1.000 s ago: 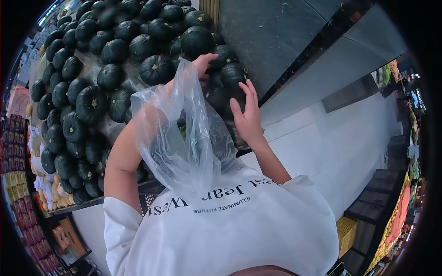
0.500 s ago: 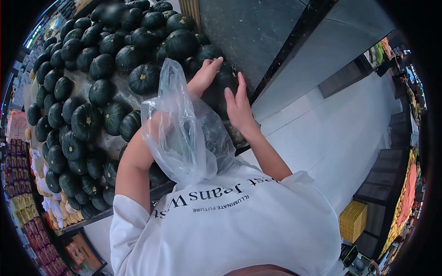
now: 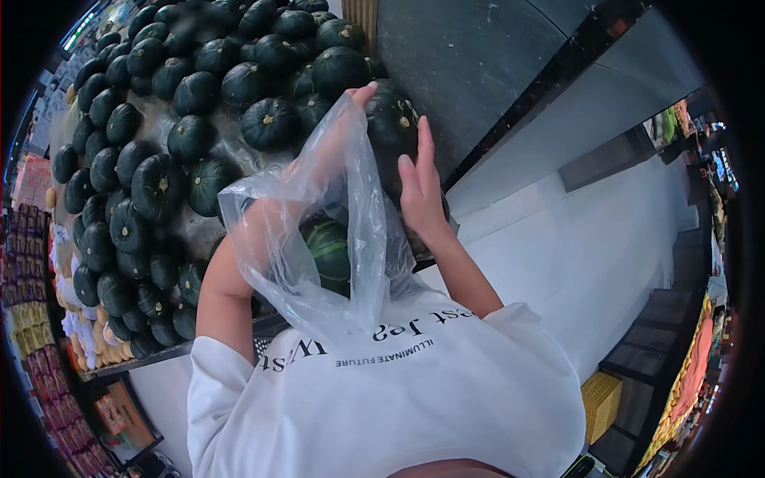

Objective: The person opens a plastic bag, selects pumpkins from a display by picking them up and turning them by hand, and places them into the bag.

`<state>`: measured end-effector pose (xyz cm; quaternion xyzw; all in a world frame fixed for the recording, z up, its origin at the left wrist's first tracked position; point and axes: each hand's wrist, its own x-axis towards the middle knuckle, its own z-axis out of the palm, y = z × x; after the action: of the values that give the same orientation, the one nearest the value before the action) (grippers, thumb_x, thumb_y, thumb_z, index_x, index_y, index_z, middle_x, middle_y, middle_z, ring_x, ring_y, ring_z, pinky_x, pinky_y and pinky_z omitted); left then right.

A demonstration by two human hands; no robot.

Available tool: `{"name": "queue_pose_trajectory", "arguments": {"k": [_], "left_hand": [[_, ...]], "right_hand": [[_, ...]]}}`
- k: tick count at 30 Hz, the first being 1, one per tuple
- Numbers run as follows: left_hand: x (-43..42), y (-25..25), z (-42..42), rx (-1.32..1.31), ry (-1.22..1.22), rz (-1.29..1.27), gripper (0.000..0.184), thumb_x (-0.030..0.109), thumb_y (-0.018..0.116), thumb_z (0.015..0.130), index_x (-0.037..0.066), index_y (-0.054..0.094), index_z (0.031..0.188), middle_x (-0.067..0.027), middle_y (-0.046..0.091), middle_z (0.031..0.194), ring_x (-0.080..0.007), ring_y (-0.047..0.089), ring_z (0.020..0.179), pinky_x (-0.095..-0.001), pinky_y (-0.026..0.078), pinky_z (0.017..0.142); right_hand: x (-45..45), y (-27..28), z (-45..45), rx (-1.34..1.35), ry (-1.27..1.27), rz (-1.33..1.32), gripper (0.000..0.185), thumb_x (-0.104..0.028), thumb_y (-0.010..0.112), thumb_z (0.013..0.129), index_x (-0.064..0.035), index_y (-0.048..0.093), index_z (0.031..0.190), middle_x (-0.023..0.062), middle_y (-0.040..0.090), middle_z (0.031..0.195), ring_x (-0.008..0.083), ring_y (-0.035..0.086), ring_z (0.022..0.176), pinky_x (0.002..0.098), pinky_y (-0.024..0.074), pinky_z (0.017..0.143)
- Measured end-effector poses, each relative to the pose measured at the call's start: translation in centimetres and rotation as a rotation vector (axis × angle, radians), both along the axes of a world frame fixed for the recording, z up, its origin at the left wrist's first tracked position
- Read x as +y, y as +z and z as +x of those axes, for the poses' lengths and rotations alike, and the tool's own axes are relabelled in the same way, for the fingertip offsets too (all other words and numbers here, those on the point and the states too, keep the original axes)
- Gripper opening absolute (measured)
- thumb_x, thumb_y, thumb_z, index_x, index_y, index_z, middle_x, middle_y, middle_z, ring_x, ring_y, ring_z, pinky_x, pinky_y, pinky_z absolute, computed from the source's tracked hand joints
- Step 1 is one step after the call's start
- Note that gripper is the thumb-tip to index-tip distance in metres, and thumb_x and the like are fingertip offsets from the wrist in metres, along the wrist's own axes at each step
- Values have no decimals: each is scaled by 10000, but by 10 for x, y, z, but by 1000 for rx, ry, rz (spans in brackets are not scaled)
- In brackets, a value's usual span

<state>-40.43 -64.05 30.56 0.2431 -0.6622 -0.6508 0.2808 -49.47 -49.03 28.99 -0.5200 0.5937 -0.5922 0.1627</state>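
Note:
Dark green kabocha squash (image 3: 269, 125) are heaped across the display. At its right end, one squash (image 3: 388, 119) lies between my two hands. My left hand (image 3: 356, 102) reaches along that squash's left side with fingers stretched out, partly behind clear plastic. My right hand (image 3: 422, 191) is open at its right side, thumb and fingers extended; I cannot tell how firmly either hand touches it. A clear plastic bag (image 3: 362, 263) hangs at my left forearm, in front of my shirt. A striped green squash (image 3: 328, 251) shows in or behind the bag.
A dark panel (image 3: 462, 64) with a black edge borders the display on the right. Beyond it lies a pale tiled floor (image 3: 558, 255). A yellow basket (image 3: 602, 406) and dark shelving stand at right. Packaged goods (image 3: 48, 382) and pale produce sit at left.
The view has shifted, and the display appears further right. The bag has spread wider over my left forearm, showing the striped squash. Both hands stay beside the same squash.

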Motion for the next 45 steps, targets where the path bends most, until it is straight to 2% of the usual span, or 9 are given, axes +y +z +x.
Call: {"name": "queue_pose_trajectory", "arguments": {"k": [2, 5, 8, 10, 15, 25, 32, 42, 45], "left_hand": [[16, 24, 32, 99, -98, -182, 624, -52, 562, 817, 95, 352, 1386, -102, 463, 1214, -241, 474, 1034, -351, 394, 951], [-1, 22, 47, 6, -116, -515, 652, -18, 626, 792, 139, 364, 1368, -90, 548, 1142, -205, 440, 1106, -331, 423, 941], [-2, 31, 67, -21, -11, -488, 680, 5, 694, 762, 137, 356, 1338, -83, 592, 1079, -170, 485, 1116, -322, 471, 881], [25, 52, 74, 316, 180, 360, 705, 12, 716, 745, 135, 349, 1335, -95, 572, 1107, -174, 529, 1083, -327, 482, 866], [49, 53, 102, 254, 450, -8, 817, 30, 763, 664, 107, 324, 1349, -90, 480, 1210, -188, 546, 1070, -324, 467, 906], [43, 23, 111, 381, 598, -56, 792, 26, 774, 660, 92, 348, 1325, -96, 464, 1234, -190, 527, 1097, -319, 460, 927], [30, 3, 111, 336, 597, -92, 754, 32, 754, 677, 98, 377, 1326, -102, 460, 1258, -203, 466, 1180, -319, 390, 993], [33, 0, 111, 556, 355, 39, 523, 210, 584, 901, 95, 355, 1357, -104, 454, 1258, -204, 534, 1129, -300, 461, 941], [34, 1, 110, 490, 367, -2, 507, 219, 566, 915, 98, 354, 1359, -100, 460, 1244, -200, 544, 1118, -296, 475, 922]], "right_hand": [[-3, 8, 5, 5, 58, -73, 635, -160, 399, 932, 74, 124, 1454, 275, 171, 1512, 390, 163, 1419, 410, 141, 1152], [-10, 19, 8, 117, 150, -174, 646, -161, 404, 923, 73, 124, 1456, 275, 156, 1518, 395, 154, 1420, 420, 127, 1154], [-16, 30, 14, 209, 251, -226, 640, -160, 415, 923, 69, 145, 1456, 271, 145, 1524, 398, 143, 1423, 435, 119, 1152], [-22, 31, 21, 230, 318, -264, 631, -159, 423, 924, 66, 165, 1455, 267, 140, 1527, 399, 136, 1425, 442, 117, 1151], [-35, 34, 39, 253, 446, -335, 613, -172, 442, 932, 28, 205, 1461, 258, 132, 1534, 410, 122, 1426, 449, 109, 1149], [-67, 70, 47, 460, 316, -380, 628, -202, 471, 923, 8, 229, 1463, 254, 126, 1535, 422, 77, 1430, 517, 43, 1137], [-77, 49, 68, 842, 334, -225, 613, -197, 531, 864, -2, 353, 1417, 190, 285, 1499, 420, 195, 1399, 575, 74, 1125], [-56, 46, 82, 836, 316, -307, 386, -206, 659, 760, -83, 617, 1124, 83, 467, 1372, 379, 271, 1378, 677, 96, 1077], [-53, 45, 81, 805, 362, -278, 352, -212, 597, 818, -83, 620, 1145, 67, 451, 1406, 378, 236, 1397, 663, 70, 1085]]}}
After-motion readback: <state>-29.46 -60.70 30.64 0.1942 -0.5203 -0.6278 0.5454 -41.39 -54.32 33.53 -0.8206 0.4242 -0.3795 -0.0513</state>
